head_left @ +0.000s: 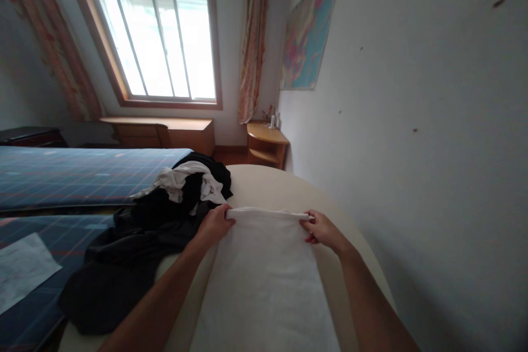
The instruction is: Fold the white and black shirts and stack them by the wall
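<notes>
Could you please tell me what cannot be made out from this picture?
In the head view:
White cloth: near end cut off by the bottom edge.
Paper: left part cut off by the left edge; marks too blurred to read.
Window: outside lost in glare.
Map: any lettering too small and blurred.

Smooth, matt white cloth lies on the smooth table; rumpled dark cloth at the table's left; beyond the table, a wooden, faintly glossy corner shelf.

White cloth, cream tabletop, black garments, blue mattress (plaid, faintly red-lined)
</notes>
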Demonstrator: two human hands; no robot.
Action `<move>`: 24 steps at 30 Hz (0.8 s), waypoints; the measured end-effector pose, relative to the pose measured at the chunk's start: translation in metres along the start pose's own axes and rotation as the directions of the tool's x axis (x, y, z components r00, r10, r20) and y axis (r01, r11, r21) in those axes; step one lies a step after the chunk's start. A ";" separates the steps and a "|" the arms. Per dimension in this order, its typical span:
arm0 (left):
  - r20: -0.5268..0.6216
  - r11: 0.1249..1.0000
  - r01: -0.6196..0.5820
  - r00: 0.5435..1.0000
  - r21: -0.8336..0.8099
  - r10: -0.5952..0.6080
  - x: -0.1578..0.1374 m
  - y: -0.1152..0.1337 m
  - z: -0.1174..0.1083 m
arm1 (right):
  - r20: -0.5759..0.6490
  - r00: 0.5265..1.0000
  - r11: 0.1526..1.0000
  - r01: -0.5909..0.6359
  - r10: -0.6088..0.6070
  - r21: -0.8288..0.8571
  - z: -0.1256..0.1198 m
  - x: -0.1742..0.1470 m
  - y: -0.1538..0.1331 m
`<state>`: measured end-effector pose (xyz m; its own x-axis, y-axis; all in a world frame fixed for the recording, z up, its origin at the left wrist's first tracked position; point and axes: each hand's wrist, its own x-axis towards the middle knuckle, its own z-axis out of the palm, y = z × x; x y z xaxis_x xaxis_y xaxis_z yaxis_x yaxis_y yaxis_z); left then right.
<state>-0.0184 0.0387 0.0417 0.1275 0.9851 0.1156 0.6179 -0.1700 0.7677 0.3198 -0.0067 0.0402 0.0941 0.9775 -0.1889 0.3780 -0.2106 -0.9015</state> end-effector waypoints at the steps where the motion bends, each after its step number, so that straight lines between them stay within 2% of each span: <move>1: -0.001 0.999 0.016 1.000 -0.043 -0.016 0.001 0.002 0.000 | 0.008 1.000 0.998 -0.010 0.010 0.058 0.001 0.000 -0.001; 3: -0.014 0.990 0.038 0.999 -0.138 -0.040 0.005 0.006 0.000 | -0.009 1.000 0.986 0.019 -0.018 0.168 0.003 0.000 -0.003; 5: -0.047 0.974 0.031 0.998 -0.225 -0.042 0.008 0.012 -0.002 | -0.067 0.991 0.958 0.131 -0.118 0.254 0.004 0.003 -0.007; 8: -0.114 0.943 -0.059 0.993 -0.328 0.022 0.011 0.020 -0.006 | -0.184 0.928 0.887 0.367 -0.325 0.282 0.006 0.006 -0.013; 11: -0.142 0.879 -0.135 0.987 -0.457 0.078 0.011 0.024 -0.011 | -0.259 0.867 0.841 0.484 -0.425 0.242 0.007 0.007 -0.017; 15: -0.065 0.840 -0.104 0.994 -0.532 0.082 0.008 0.025 -0.020 | -0.236 0.860 0.829 0.503 -0.452 0.246 0.000 0.000 -0.022; 21: 0.066 0.867 -0.100 0.986 -0.488 0.151 -0.011 0.036 -0.043 | -0.094 0.883 0.858 0.470 -0.460 0.209 -0.023 -0.028 -0.038; 24: 0.170 0.899 -0.069 0.973 -0.433 0.156 -0.025 0.040 -0.051 | 0.026 0.902 0.889 0.419 -0.431 0.183 -0.032 -0.047 -0.043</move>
<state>-0.0365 0.0084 0.1017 0.3520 0.9275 0.1254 0.2102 -0.2089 0.9551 0.3283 -0.0441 0.1004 -0.1023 0.9729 0.2075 0.2067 0.2249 -0.9522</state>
